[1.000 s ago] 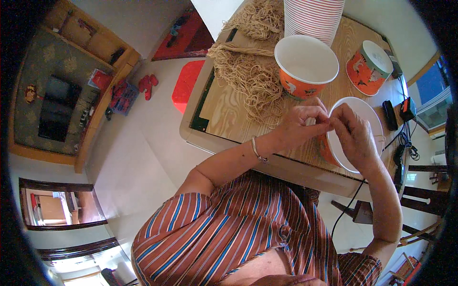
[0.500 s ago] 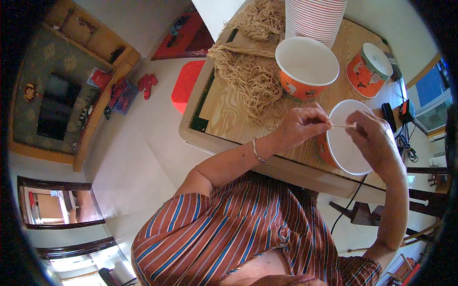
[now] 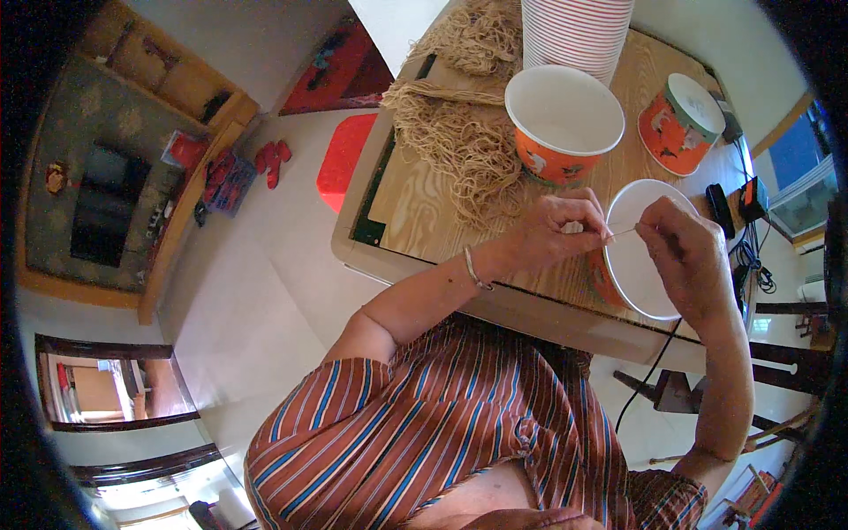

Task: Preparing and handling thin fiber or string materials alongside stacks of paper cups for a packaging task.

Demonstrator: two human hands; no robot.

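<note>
My left hand (image 3: pixel 556 231) and my right hand (image 3: pixel 685 256) each pinch one end of a short tan string (image 3: pixel 621 233) stretched taut between them. They hover over an orange paper bowl (image 3: pixel 649 261) with a white inside, which sits at the near edge of the wooden table (image 3: pixel 415 190). A thin bracelet circles my left wrist. Just beyond my left hand lies a heap of tan strings (image 3: pixel 464 146).
A second open orange bowl (image 3: pixel 561 124) stands behind my hands, a lidded orange bowl (image 3: pixel 685 119) lies tipped at the right, and a tall stack of striped bowls (image 3: pixel 574 31) rises at the back. Black chargers and cables (image 3: pixel 738 208) lie right. A red stool (image 3: pixel 344 159) stands left of the table.
My hands have drawn apart over the bowl, pulling the string out straight between them. My right hand has moved to the right.
</note>
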